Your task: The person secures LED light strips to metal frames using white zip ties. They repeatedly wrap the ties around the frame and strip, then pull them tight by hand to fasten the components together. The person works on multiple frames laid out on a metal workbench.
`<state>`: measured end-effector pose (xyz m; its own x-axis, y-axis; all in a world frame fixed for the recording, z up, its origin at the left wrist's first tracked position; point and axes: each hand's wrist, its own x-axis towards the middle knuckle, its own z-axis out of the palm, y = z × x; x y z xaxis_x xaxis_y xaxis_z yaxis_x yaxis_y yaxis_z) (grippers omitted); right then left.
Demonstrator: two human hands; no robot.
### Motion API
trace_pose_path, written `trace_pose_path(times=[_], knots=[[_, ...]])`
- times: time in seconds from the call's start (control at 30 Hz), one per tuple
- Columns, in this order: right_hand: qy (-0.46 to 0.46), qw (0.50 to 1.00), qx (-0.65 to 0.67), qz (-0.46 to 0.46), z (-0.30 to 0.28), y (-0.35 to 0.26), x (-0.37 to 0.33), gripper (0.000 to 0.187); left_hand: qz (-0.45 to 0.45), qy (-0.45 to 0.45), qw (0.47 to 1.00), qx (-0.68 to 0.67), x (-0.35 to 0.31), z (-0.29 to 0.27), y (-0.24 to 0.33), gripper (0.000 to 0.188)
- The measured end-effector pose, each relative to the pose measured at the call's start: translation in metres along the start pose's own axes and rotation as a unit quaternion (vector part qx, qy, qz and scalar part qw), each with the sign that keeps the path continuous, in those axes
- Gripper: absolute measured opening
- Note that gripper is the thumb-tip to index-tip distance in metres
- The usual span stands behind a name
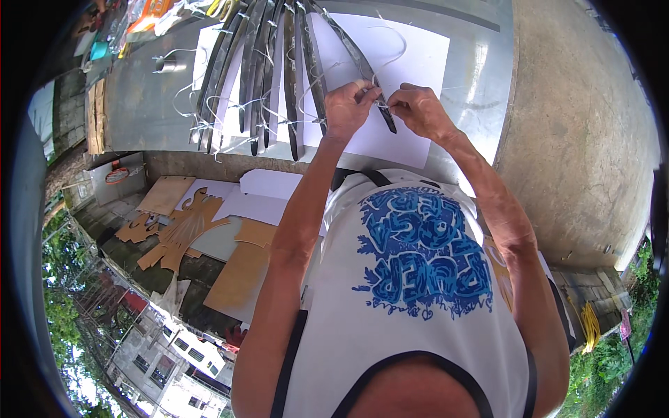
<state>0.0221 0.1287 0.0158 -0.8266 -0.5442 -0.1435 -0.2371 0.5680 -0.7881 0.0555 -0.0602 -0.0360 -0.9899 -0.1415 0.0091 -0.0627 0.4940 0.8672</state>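
Note:
Both of my hands work at the lower part of the rightmost black strip (354, 54), a long, narrow, curved piece tapering to a point. My left hand (346, 110) is closed in a pinch at the strip's left edge. On the other side, my right hand (422, 111) pinches at a thin whitish tie (382, 104) that crosses the strip. What exactly lies between the left fingertips is hidden. Several similar black strips (291, 90) fan out to the left, with thin pale ties around them, their loose ends curling outward.
White paper (425, 63) lies under the strips on a grey metal table (481, 42). A small metal cylinder (167, 65) stands at the left, with colourful items beyond it. Brown cut-out shapes (188, 226) lie lower, beyond the table's near edge. A concrete surface (571, 125) is at the right.

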Motion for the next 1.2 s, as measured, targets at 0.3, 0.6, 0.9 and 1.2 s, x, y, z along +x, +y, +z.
trace_pose_path(times=[0.3, 0.6, 0.9, 1.2], knots=[[0.015, 1.0, 0.007, 0.002, 0.005, -0.005, -0.002, 0.008, 0.077, 0.04, 0.996, -0.009, -0.003, 0.003, -0.008, 0.018], [0.065, 0.98, -0.159, -0.101, 0.009, -0.014, -0.013, 0.022, 0.078, 0.006, 0.997, -0.003, 0.003, -0.001, -0.003, 0.017], [0.028, 0.965, -0.234, -0.117, 0.018, -0.015, -0.012, 0.031, 0.061, -0.053, 0.997, -0.008, 0.011, -0.01, -0.006, 0.021], [0.017, 0.965, -0.239, -0.104, 0.016, -0.013, -0.008, 0.028, -0.136, -0.25, 0.956, -0.067, 0.034, -0.037, 0.01, 0.019]])
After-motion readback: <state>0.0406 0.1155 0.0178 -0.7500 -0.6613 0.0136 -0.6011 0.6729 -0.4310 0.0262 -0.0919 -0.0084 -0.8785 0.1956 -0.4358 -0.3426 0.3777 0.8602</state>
